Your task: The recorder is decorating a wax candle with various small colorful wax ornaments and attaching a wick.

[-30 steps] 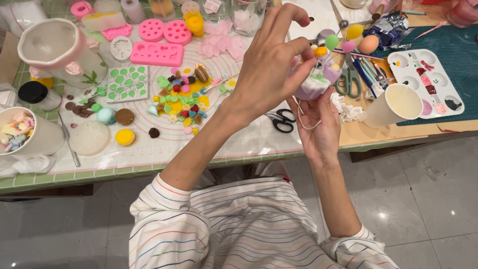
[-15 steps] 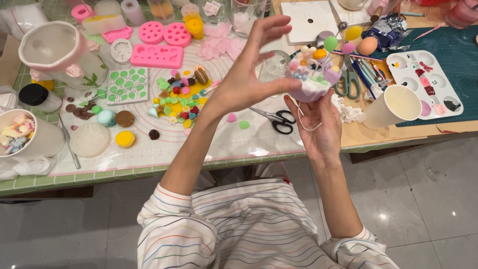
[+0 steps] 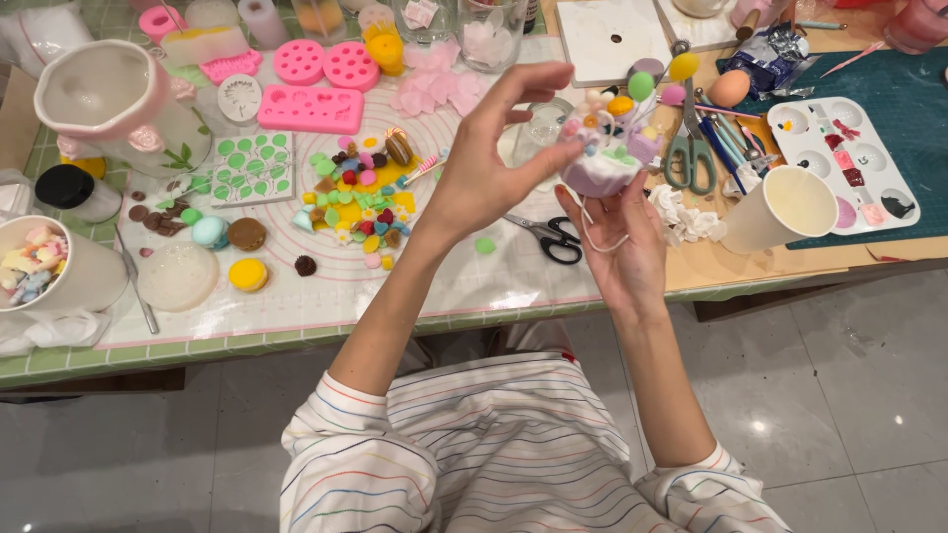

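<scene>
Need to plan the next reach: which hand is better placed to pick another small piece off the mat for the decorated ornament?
Probably the left hand. It is open and holds nothing, poised beside the ornament, above the pile of small pieces. The right hand is shut on the ornament from below, so it is occupied.

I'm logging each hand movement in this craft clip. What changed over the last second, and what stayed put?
The left hand drew back leftward off the top of the decorated cupcake; its fingers now hover open beside it, holding nothing visible. The right hand kept holding the cupcake from below. The black-handled scissors and pile of small decorations on the mat stayed as they were.
</scene>
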